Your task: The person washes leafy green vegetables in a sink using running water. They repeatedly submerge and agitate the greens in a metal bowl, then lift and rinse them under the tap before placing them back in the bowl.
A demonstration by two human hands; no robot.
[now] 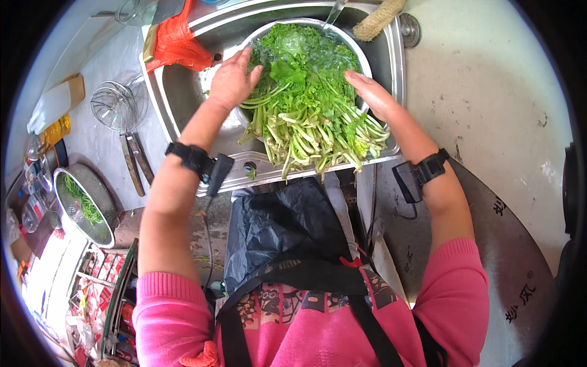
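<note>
Leafy green vegetables with pale stalks (307, 133) fill a round metal basin (300, 21) in the stainless steel sink (176, 108). Their leaves sit in bubbling water under a running stream (336, 13). The cut stalk ends hang over the near side of the basin, towards the sink's front edge. My left hand (235, 79) is at the basin's left side, thumb spread from the fingers, by the leaves. Opposite it, my right hand (370, 94) lies at the right rim with fingers extended, beside the stalks. Neither hand grips anything that I can see.
A red plastic bag (179, 46) and a cleaver (168, 9) lie at the sink's back left corner. Left of the sink are wire skimmers (112, 105) and a metal colander (110, 202) with greens. A brown loofah (379, 20) rests across the back right rim.
</note>
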